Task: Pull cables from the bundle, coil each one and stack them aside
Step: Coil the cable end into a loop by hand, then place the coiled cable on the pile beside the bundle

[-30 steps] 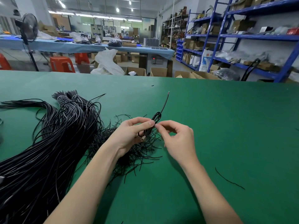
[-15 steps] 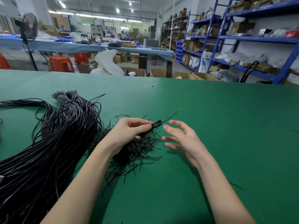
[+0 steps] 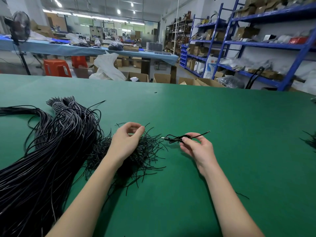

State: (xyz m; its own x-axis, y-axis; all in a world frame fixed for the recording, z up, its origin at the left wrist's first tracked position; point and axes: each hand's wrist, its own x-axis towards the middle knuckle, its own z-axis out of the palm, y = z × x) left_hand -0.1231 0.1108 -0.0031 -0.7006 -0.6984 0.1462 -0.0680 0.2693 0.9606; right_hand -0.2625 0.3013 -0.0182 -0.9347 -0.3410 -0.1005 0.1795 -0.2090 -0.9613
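Green bench [image 3: 222, 117] mat in a storeroom; blue shelving [image 3: 256, 43] with cartons on the right, a second long table behind.

Bundle [image 3: 56, 142]: thick hank of black cables lying along the left of the bench. Its loose ends [image 3: 145, 151] fan out toward centre, directly under the left hand, so single cables can be picked from the fringe rather than from the packed body.

Right hand [image 3: 198, 147]: thumb and forefinger pinch a coiled cable [image 3: 177, 137] at its waist, off the mat. Small light connector points left, free tail sticks out right. Holding at the crossing looks like the way to keep the short loops from springing open. Remaining fingers loosely spread.

Left hand [image 3: 126, 139]: above the loose ends, fingers curled with thumb and forefinger tips nearly meeting. Whether a strand sits between them cannot be told.

Far right edge: dark strands [image 3: 309, 141], partly cut off, possibly the stack of finished coils; not certain.

Judgement: this coil is finished and is to be set aside rightward. Bundle barely reduced, so task is early.
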